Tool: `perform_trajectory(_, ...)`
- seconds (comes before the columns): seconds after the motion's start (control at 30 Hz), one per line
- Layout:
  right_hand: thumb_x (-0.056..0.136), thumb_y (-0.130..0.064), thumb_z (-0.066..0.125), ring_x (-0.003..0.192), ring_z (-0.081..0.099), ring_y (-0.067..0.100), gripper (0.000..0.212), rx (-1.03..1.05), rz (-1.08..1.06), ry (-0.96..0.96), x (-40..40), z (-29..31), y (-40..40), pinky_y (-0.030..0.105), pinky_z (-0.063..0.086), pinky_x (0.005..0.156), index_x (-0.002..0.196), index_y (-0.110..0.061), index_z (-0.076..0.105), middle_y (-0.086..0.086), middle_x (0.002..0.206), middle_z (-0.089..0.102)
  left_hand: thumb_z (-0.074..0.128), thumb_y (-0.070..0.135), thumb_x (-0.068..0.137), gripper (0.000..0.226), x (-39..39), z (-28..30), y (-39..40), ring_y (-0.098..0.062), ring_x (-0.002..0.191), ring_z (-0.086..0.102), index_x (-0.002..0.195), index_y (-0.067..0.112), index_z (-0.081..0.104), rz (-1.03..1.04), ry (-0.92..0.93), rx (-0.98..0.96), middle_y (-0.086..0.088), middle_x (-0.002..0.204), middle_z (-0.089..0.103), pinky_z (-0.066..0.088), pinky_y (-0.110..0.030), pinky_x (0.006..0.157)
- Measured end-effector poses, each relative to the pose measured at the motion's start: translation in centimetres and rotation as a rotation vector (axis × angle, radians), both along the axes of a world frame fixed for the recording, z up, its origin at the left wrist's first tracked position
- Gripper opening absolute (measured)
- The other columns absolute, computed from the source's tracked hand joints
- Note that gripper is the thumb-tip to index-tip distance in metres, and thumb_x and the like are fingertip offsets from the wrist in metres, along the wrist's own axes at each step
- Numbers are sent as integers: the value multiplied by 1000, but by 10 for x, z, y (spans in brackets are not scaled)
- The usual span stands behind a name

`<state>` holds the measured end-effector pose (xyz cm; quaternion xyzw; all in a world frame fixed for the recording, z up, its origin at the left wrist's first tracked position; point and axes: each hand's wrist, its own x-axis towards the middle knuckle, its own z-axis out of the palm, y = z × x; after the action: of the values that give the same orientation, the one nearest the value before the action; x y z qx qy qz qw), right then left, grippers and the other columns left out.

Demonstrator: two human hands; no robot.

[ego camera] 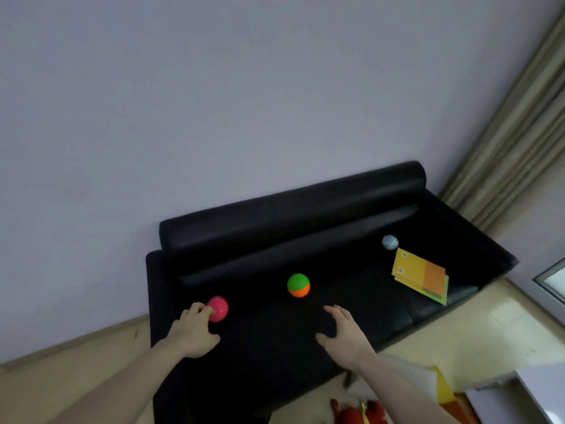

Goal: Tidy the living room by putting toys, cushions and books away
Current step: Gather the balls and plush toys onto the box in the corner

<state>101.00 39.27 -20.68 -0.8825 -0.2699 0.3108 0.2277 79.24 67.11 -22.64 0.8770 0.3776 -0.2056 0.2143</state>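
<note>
A black sofa stands against the wall. Three balls lie on its seat: a pink spiky ball at the left, a green and orange spiky ball in the middle, and a pale blue ball at the back right. Yellow and orange books are stacked at the right end. My left hand reaches over the seat, its fingertips touching the pink ball. My right hand hovers open in front of the green and orange ball, apart from it.
A red toy lies on the floor by the sofa's front. Yellow and white items lie on the floor at the lower right. Curtains hang at the right, beside a window.
</note>
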Motion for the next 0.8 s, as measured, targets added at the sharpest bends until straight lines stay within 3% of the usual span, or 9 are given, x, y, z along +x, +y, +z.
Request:
perform_trajectory(0.1, 94, -37, 66, 133, 49, 16, 74, -56, -2, 22, 44, -20, 36, 18, 46, 98, 158, -27, 28, -1, 167, 15, 61, 42, 90, 66, 35, -32, 44, -21, 133, 39, 149, 26, 37, 15, 45, -30, 2, 156, 27, 41, -37, 108)
perform_trajectory(0.2, 96, -35, 64, 98, 51, 8, 72, -110, -12, 48, 90, -54, 77, 13, 44, 74, 158, -26, 28, 0, 166, 18, 60, 42, 90, 68, 72, -73, 91, -22, 132, 40, 151, 26, 35, 56, 87, -79, 1, 156, 27, 42, -36, 106)
perform_trajectory(0.33, 92, -37, 65, 112, 60, 16, 74, -193, -1, 101, 142, -108, 126, 29, 52, 92, 157, -24, 30, 3, 165, 21, 62, 41, 90, 68, 108, -129, 143, -23, 129, 41, 151, 24, 37, 133, 157, -167, -3, 153, 29, 47, -36, 103)
perform_trajectory(0.53, 90, -37, 64, 139, 43, 27, 76, -266, 22, 133, 207, -202, 194, 40, 43, 111, 156, -21, 31, 4, 163, 24, 66, 48, 88, 64, 164, -230, 206, -28, 125, 49, 143, 22, 46, 249, 219, -258, -7, 146, 37, 46, -37, 101)
perform_trajectory(0.7, 90, -30, 64, 145, 33, 28, 77, -308, 76, 126, 240, -271, 235, 39, 37, 115, 158, -19, 28, 5, 164, 21, 59, 37, 88, 86, 186, -305, 223, -33, 138, 38, 160, 21, 16, 231, 371, -276, -10, 156, 24, 42, -40, 111)
perform_trajectory(0.8, 91, -28, 64, 147, 29, 29, 79, -340, 119, 108, 253, -307, 249, 38, 36, 114, 159, -19, 25, 3, 166, 18, 62, 29, 87, 92, 189, -339, 222, -33, 138, 35, 160, 20, 6, 222, 400, -257, -9, 158, 19, 45, -40, 107)
